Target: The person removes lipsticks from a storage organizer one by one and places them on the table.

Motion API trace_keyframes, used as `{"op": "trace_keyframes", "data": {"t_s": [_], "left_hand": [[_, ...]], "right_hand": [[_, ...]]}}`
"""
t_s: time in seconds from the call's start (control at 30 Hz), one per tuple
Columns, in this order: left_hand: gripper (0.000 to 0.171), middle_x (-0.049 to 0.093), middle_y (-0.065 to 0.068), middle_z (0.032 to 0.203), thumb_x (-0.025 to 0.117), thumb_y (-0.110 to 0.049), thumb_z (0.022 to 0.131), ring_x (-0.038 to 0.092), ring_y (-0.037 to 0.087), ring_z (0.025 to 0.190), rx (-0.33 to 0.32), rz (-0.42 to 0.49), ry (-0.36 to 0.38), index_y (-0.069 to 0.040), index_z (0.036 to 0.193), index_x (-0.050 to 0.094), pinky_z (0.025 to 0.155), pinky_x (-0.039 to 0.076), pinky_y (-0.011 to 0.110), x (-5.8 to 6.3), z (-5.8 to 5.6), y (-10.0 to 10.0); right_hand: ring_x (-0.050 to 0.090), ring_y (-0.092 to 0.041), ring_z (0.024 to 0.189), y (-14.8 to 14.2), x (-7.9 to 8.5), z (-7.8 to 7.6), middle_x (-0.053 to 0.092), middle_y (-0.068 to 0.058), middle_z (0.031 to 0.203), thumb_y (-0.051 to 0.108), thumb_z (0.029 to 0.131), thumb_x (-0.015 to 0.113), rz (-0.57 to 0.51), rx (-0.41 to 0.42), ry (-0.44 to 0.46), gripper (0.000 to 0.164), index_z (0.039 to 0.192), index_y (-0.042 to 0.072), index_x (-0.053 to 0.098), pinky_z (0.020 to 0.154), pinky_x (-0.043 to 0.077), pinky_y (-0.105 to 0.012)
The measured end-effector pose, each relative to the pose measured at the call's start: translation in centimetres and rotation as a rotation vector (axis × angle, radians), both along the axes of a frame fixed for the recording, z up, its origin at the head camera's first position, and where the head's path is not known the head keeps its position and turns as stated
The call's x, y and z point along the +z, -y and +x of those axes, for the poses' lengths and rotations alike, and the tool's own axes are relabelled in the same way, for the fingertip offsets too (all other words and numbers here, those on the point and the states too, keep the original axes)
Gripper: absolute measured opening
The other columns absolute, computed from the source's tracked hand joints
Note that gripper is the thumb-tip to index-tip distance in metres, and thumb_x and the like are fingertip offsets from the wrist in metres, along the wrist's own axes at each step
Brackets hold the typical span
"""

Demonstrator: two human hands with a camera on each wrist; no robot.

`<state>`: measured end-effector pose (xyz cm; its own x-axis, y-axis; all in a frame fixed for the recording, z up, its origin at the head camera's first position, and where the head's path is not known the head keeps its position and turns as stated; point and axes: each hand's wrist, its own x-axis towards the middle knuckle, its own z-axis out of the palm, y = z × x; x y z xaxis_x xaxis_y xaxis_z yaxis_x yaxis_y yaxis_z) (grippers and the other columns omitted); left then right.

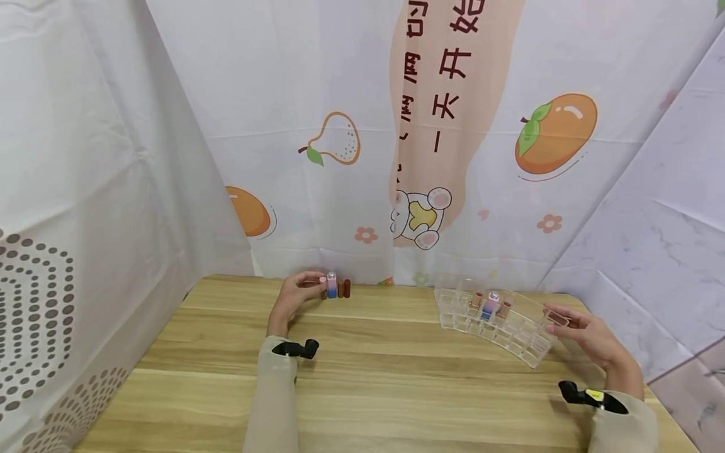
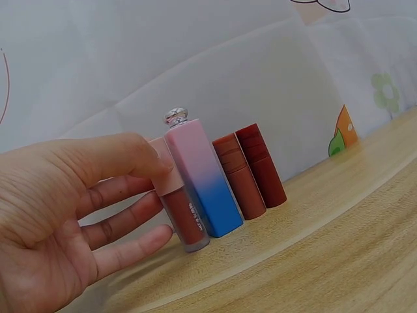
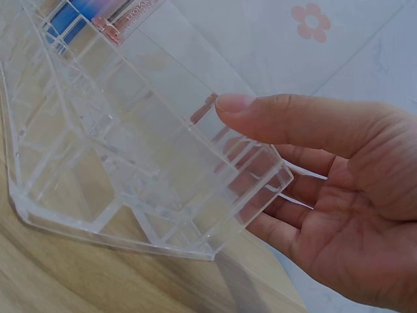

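At the back of the table my left hand [image 1: 296, 290] pinches the pale pink cap of a lip gloss tube [image 2: 186, 218]; its clear body shows brownish red. Right beside the tube stands a pink-to-blue lipstick case [image 2: 207, 182] with a silver knob. Beyond it are a brown lip tube [image 2: 241, 179] and a dark red lip tube [image 2: 263, 166], both upright. Over on the right, my right hand [image 1: 591, 333] grips the end of a clear tiered lipstick organizer [image 1: 518, 333], thumb on the near side and fingers behind the wall.
Inside the organizer, another pink-to-blue case [image 1: 490, 305] stands between two brownish lip tubes, one of them a reddish tube [image 1: 505, 308]. A printed white curtain [image 1: 317, 207] hangs directly behind the wooden table [image 1: 385, 377], with more cloth at both sides.
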<state>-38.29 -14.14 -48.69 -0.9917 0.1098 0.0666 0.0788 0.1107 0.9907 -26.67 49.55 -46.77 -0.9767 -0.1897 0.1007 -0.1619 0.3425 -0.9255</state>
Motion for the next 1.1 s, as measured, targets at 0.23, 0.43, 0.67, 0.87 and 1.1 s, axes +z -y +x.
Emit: {"op": "trace_keyframes", "data": {"t_s": [0.23,0.43,0.67,0.87,1.1], "left_hand": [[0.041,0.068,0.02,0.127,0.078,-0.011,0.091,0.066,0.014,0.102,0.005,0.007,-0.013,0.001,0.129,0.067,0.085,0.054,0.021,-1.2,-0.9,0.2],[0.044,0.066,0.017,0.131,0.08,-0.019,0.09,0.064,0.015,0.107,0.015,-0.006,-0.019,-0.004,0.129,0.067,0.09,0.055,0.026,-0.8,-0.5,0.4],[0.04,0.064,0.017,0.132,0.072,-0.016,0.096,0.061,0.01,0.106,0.061,0.02,-0.083,-0.001,0.132,0.064,0.09,0.053,0.02,0.8,-0.3,0.7],[0.041,0.067,0.006,0.123,0.073,-0.02,0.096,0.062,0.008,0.106,0.091,0.028,-0.136,0.0,0.131,0.064,0.09,0.052,0.017,2.5,0.2,0.9],[0.042,0.068,0.01,0.125,0.07,-0.015,0.098,0.062,0.007,0.107,0.104,0.056,-0.145,0.006,0.133,0.061,0.092,0.051,0.016,6.1,2.1,0.5]], "right_hand": [[0.055,0.018,0.112,0.0,0.0,0.0,0.064,0.031,0.123,-0.004,0.098,0.061,0.004,-0.002,0.0,0.049,0.145,0.008,0.056,0.085,0.049,-0.006],[0.056,0.017,0.11,0.1,0.0,0.0,0.065,0.03,0.123,-0.001,0.098,0.063,0.024,-0.031,0.016,0.049,0.146,0.005,0.055,0.085,0.049,-0.007],[0.058,0.011,0.107,0.0,0.0,0.0,0.066,0.029,0.123,-0.004,0.098,0.062,0.003,-0.031,0.015,0.049,0.144,0.013,0.059,0.083,0.05,-0.009],[0.058,0.012,0.108,0.1,0.0,0.1,0.065,0.029,0.122,-0.002,0.098,0.062,0.011,-0.032,0.021,0.049,0.145,0.006,0.056,0.084,0.05,-0.008],[0.057,0.015,0.108,0.0,0.1,-0.1,0.065,0.03,0.122,-0.003,0.099,0.061,-0.001,-0.026,0.031,0.048,0.144,0.012,0.059,0.083,0.049,-0.008]]}}
